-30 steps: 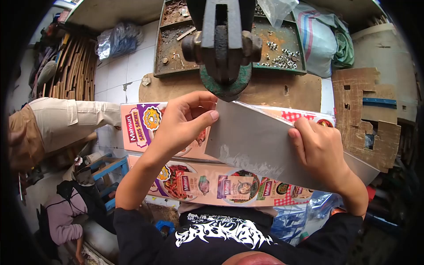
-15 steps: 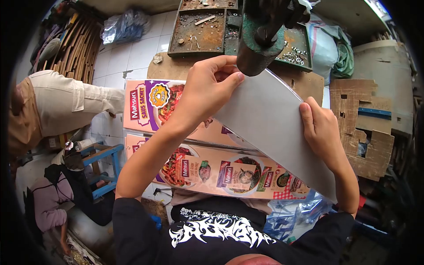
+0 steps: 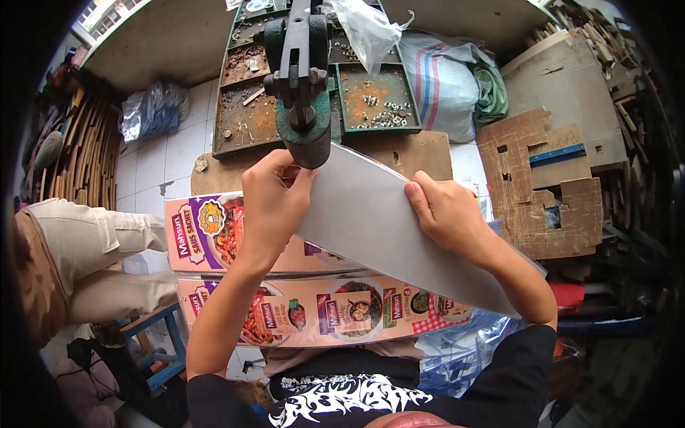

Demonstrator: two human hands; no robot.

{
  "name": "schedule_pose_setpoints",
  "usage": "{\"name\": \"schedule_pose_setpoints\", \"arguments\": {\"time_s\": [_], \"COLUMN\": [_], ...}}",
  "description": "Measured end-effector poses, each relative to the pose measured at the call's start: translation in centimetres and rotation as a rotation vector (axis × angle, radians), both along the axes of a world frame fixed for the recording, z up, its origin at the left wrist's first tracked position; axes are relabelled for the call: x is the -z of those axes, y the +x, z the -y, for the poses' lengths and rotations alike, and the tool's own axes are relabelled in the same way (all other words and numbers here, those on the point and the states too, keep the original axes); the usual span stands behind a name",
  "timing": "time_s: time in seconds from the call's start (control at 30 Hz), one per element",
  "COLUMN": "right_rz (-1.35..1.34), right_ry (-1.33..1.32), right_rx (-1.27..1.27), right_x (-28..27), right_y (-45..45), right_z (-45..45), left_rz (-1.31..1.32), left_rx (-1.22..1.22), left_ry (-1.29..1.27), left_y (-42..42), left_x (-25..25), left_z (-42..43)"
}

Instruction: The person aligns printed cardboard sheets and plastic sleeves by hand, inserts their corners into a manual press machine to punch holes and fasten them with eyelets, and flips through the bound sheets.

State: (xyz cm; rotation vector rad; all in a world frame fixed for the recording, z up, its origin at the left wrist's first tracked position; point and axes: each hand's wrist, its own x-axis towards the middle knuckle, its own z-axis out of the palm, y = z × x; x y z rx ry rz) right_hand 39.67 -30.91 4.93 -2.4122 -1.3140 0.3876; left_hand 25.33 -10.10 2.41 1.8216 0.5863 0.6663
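A stiff grey sheet [image 3: 385, 221] stretches slantwise before me, its far corner under the dark metal head of a press [image 3: 305, 135]. My left hand [image 3: 275, 203] pinches that corner between thumb and fingers, right beside the press head. Farther along the upper edge, my right hand [image 3: 449, 214] grips the sheet, thumb on top and fingers beneath. Below the sheet lie printed food signs: an upper Mahsuri panel [image 3: 187, 232] and a lower Mahsuri panel [image 3: 382, 332], both partly covered by my left arm and the sheet. What sits exactly under the press head is hidden.
Rusty trays [image 3: 378, 96] of small metal parts stand behind the press on a wooden board [image 3: 428, 153]. Cut cardboard [image 3: 535, 185] lies at right, near a white sack [image 3: 442, 78]. A person in beige trousers [image 3: 93, 228] is at left, by a blue stool [image 3: 168, 346].
My view has tilted up and shifted right, so more of the press and trays shows. The sheet has turned slightly, its right-hand side swinging away from me. Both hands keep their hold.
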Motion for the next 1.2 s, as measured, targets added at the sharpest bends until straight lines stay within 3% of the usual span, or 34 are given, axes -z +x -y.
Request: {"name": "schedule_pose_setpoints", "arguments": {"time_s": [1.2], "right_rz": [-0.094], "right_ry": [0.009], "right_rx": [0.024], "right_x": [1.6], "right_y": [-0.4], "right_z": [-0.2], "left_rz": [-0.047], "left_rx": [0.016], "left_ry": [0.117], "left_y": [-0.5], "left_x": [0.6], "left_z": [-0.8]}}
